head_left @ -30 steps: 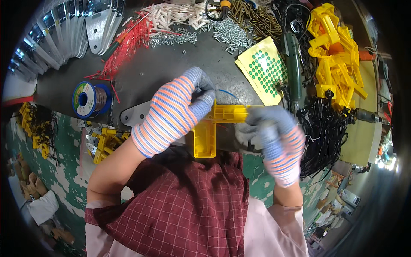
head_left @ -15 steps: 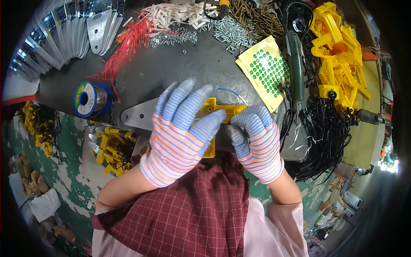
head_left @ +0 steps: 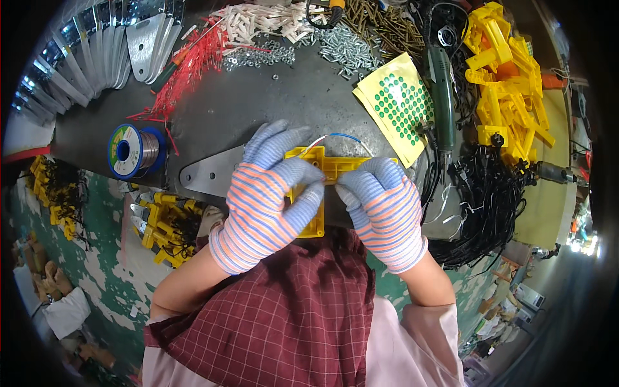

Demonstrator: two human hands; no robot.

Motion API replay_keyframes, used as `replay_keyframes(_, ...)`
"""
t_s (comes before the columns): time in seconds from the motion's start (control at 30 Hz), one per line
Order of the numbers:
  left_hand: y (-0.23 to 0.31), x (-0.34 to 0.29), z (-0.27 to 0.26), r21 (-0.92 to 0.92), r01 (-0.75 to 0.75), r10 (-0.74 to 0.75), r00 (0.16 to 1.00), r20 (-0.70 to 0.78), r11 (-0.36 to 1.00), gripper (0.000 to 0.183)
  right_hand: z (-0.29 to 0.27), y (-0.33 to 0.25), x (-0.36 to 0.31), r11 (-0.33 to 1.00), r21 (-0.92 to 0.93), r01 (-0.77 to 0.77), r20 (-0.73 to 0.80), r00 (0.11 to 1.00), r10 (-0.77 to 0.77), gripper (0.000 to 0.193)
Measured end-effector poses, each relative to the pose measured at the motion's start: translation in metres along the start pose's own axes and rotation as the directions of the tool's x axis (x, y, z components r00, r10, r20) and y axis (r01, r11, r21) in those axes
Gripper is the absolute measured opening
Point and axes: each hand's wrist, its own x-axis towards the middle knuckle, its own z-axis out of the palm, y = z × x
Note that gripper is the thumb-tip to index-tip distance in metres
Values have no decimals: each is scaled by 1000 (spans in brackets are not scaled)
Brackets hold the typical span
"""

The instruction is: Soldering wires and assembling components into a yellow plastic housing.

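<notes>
— We are looking down on a crowded dark grey work surface [head_left: 258, 103], its far edge heaped with flat silver metal blades [head_left: 77, 64], a pile of white plastic plugs [head_left: 258, 19], loose silver screws [head_left: 348, 45] and, toward the far right corner, a heap of yellow plastic brackets [head_left: 509, 84]. What do we have at the near edge?

— A yellow T-shaped plastic part [head_left: 319, 177], lying just at the near edge, right in front of us. Its crossbar runs left to right, and its stem points back toward our body. Thin white and blue wires [head_left: 335, 137] arch out of its far side.

— And our hands?

— Both wear striped knit gloves with grey-blue fingertips. Our left hand [head_left: 267, 193] lies over the left end of the crossbar and the stem, fingers bent and pressed down on the plastic. Our right hand [head_left: 383, 206] covers the right end, fingers curled together and pinching the bar's edge. The fingertips of the two nearly meet over the middle.

— So which hand is nearer?

— We would say neither: the part sits between them, touched by both, its long axis crossing from one palm to the other.

— What lies round about?

— A long grey metal plate [head_left: 206, 174] pokes out leftward from under the left hand. A blue spool of silver wire [head_left: 132, 148] stands nearer the left edge. A yellow sheet of green round stickers [head_left: 393, 103] lies just beyond the right hand, with a dark green power tool [head_left: 443, 97] beside it.
</notes>
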Motion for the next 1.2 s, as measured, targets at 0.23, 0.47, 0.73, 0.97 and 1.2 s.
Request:
replay_keyframes(0.23,-4,-1,2,23,13,-13,1000,10,1000,19,9,-5,3,920,388,-55,-193,971,139,15)
replay_keyframes(0.47,-6,3,-2,10,-15,14,998,63,1000,20,-7,8,3,794,603,-83,-57,987,147,24)
replay_keyframes(0.73,-5,3,-4,50,-6,1,996,93,999,21,-3,9,11,869,495,9,2,1000,-11,31)
replay_keyframes(0.97,8,-7,4,339,-136,221,948,-227,931,15,4,1,12,859,510,46,-150,988,36,24)
replay_keyframes(1.2,-1,-9,16,176,-58,92,978,-189,983,13,24,-7,1,883,469,-13,-350,915,199,10)
